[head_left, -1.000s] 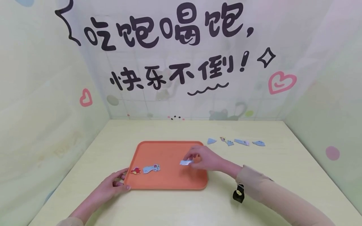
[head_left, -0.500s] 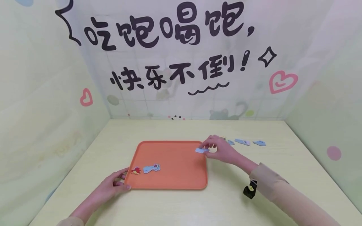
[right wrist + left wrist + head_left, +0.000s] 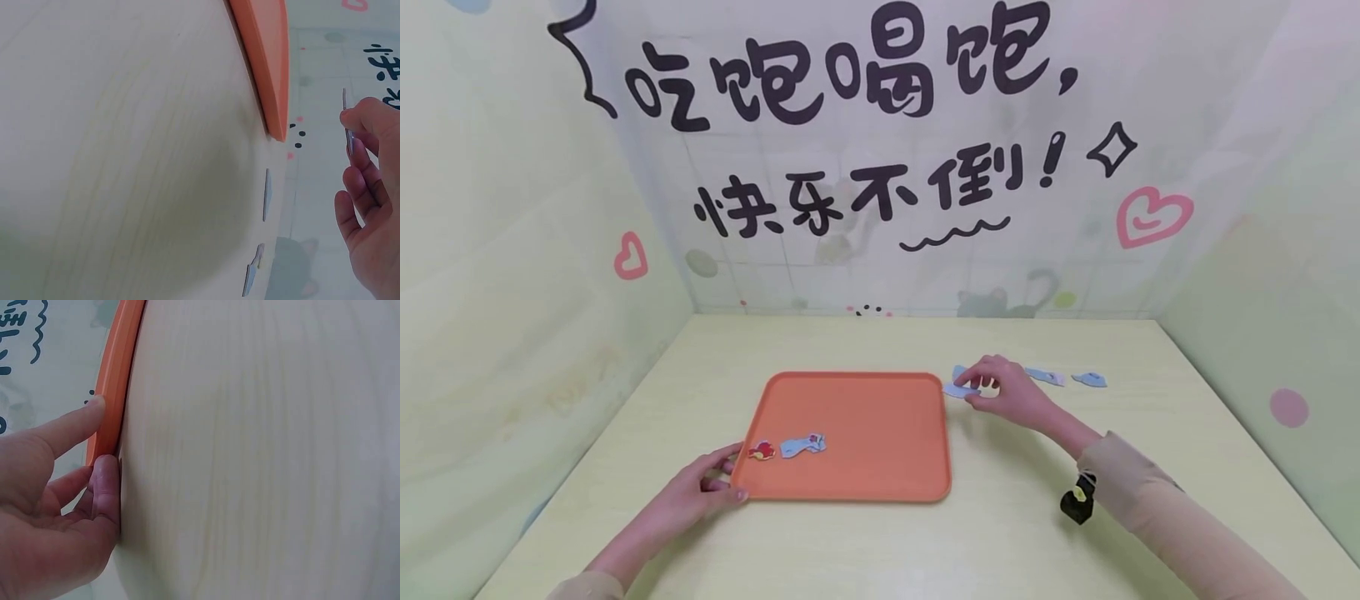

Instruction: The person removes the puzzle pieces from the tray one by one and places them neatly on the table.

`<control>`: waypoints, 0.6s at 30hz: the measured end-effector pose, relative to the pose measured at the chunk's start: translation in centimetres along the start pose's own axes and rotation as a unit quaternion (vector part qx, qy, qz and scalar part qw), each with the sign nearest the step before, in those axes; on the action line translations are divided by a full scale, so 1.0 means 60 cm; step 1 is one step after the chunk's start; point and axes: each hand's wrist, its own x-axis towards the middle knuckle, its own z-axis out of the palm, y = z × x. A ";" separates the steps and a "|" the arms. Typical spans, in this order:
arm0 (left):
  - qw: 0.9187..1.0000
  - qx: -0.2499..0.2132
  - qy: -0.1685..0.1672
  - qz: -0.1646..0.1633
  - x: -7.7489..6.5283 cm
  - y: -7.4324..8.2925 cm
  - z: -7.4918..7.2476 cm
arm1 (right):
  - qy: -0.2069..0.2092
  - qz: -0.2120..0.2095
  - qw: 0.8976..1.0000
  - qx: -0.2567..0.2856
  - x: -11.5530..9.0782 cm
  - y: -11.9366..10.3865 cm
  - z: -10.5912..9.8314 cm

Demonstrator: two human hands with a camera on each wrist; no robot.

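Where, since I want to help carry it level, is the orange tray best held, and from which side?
I'd probably take the orange tray by the middle of its right rim, coming from the right. The raised rim is bare there, while the left grip holds the left edge and the right grip is near the far right corner.

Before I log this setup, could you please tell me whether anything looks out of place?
Nothing clearly stands out: the orange tray rests on the table, and the right hand pinches a light-blue cutout.
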 end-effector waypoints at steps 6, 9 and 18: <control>1.000 0.004 -0.001 -0.003 0.001 0.001 -0.002 | -0.007 0.009 1.000 -0.003 -0.006 0.011 0.002; 1.000 0.006 0.000 -0.004 0.002 0.001 -0.004 | -0.012 0.014 1.000 -0.007 -0.007 0.019 0.004; 1.000 -0.004 -0.006 -0.003 0.000 0.003 -0.002 | -0.056 0.026 0.998 -0.014 -0.014 0.031 0.018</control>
